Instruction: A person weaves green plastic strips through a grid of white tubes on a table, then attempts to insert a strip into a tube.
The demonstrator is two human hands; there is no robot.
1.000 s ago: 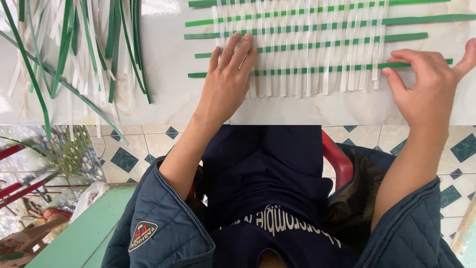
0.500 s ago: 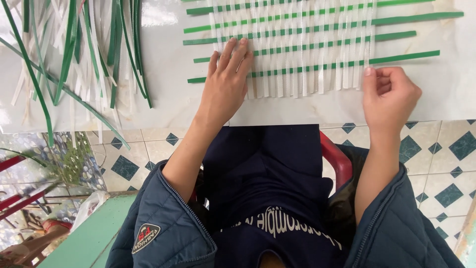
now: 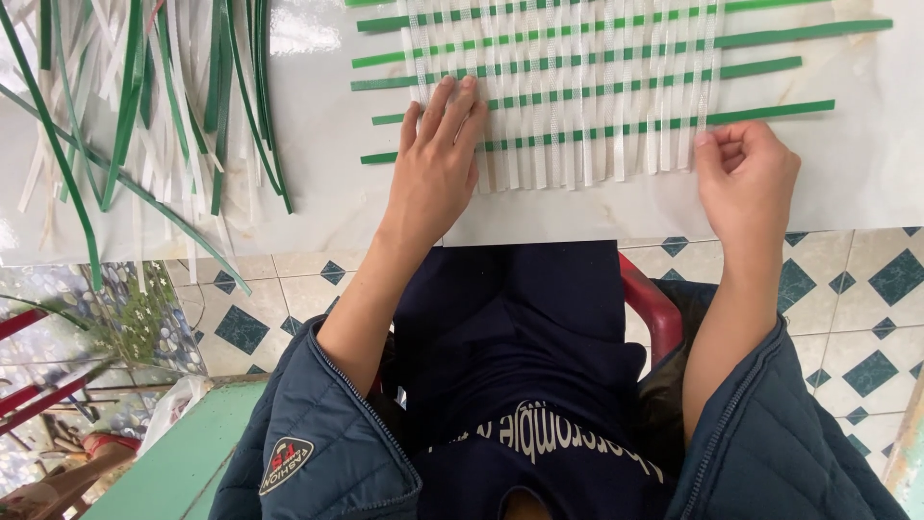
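From the head view I see my left hand (image 3: 438, 164) pressed flat, fingers together, on the left edge of the woven mat (image 3: 577, 91) in the upper middle of the frame, while my right hand (image 3: 746, 178) is curled loosely, thumb and forefinger pinched on the white strip (image 3: 700, 125) at the mat's right edge; five green bands are woven in, and plenty of loose strips (image 3: 144, 116) wait at upper left. Half a second ago the right hand sat lower and tighter; it has since risen to the mat's edge
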